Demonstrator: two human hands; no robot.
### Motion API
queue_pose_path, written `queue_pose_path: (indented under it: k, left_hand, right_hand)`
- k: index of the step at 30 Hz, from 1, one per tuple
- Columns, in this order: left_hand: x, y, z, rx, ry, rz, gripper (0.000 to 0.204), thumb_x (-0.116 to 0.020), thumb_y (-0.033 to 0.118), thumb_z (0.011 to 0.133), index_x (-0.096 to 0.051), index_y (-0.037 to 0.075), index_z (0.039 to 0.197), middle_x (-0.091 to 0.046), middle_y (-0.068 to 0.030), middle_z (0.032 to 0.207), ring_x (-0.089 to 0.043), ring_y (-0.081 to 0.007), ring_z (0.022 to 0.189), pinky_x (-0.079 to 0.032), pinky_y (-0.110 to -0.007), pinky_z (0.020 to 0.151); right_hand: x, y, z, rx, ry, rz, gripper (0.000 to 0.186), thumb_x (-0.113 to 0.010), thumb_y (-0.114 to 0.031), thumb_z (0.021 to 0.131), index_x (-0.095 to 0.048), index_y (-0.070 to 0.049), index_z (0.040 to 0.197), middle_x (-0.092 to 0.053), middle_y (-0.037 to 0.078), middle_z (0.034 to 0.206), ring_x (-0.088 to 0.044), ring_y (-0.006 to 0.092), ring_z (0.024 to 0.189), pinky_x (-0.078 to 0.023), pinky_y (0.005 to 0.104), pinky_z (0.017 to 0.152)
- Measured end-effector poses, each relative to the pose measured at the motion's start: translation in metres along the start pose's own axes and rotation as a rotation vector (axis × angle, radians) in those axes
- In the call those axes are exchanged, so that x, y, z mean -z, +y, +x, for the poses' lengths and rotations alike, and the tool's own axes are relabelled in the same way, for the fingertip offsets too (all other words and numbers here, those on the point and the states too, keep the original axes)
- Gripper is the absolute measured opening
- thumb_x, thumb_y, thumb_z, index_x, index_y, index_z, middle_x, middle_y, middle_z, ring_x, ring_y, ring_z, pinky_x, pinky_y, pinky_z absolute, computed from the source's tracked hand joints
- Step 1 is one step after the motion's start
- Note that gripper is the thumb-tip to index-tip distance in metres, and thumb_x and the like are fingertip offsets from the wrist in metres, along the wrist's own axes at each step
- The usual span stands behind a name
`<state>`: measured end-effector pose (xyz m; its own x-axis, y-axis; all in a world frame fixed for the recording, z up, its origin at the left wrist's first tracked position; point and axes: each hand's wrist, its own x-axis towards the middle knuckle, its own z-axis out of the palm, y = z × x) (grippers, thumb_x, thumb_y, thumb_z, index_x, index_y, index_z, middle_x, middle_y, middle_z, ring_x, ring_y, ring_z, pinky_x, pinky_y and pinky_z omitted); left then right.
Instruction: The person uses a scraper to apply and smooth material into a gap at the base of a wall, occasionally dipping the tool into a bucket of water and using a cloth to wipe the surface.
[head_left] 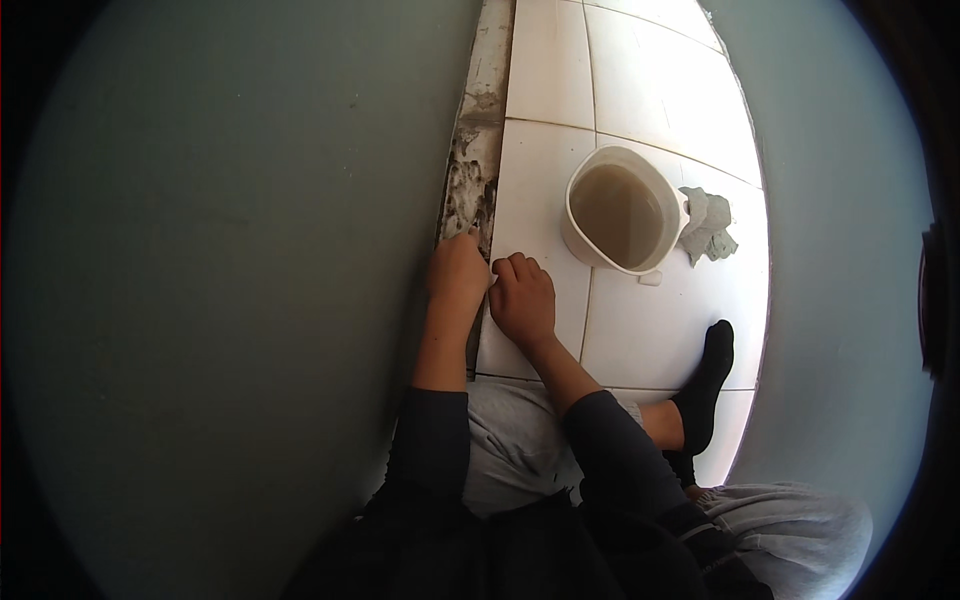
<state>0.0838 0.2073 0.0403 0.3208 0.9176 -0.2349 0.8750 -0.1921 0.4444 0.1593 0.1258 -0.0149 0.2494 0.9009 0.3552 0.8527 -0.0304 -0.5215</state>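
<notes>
Our grip: left hand (458, 268) and right hand (523, 300) both curled in at the stained strip (468, 185); whether either holds anything, we cannot tell.
From the head view, white floor tiles (540, 190) run between two grey-green walls (250, 250), the strip along the left one's foot. We count two hands, one white jug (574, 237) of cloudy water and one crumpled grey cloth (708, 226) beside its handle.
</notes>
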Motion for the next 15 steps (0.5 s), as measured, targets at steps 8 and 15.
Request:
queue_pose_path:
  k: [8,15]
  left_hand:
    - [0.020,-0.003,-0.008,-0.015,0.074,0.005,0.024,-0.046,0.015,0.087,-0.058,-0.002,0.099,-0.061,-0.0215,0.083,-0.059,-0.0365,0.080,-0.048,-0.043,0.070]
    - [0.019,-0.011,-0.005,-0.041,0.078,0.109,0.038,-0.050,0.006,0.081,-0.050,0.002,0.119,-0.057,-0.0212,0.093,-0.057,-0.0369,0.085,-0.047,-0.043,0.073]
  right_hand:
    - [0.003,0.001,0.000,-0.013,-0.012,0.006,0.018,-0.055,-0.006,0.065,-0.051,-0.007,0.082,-0.047,0.007,0.079,-0.049,0.0245,0.074,-0.041,0.0365,0.064]
    - [0.001,0.001,0.000,-0.014,-0.022,-0.008,0.020,-0.056,-0.009,0.065,-0.051,-0.008,0.085,-0.046,0.006,0.080,-0.049,0.0230,0.078,-0.041,0.0359,0.066]
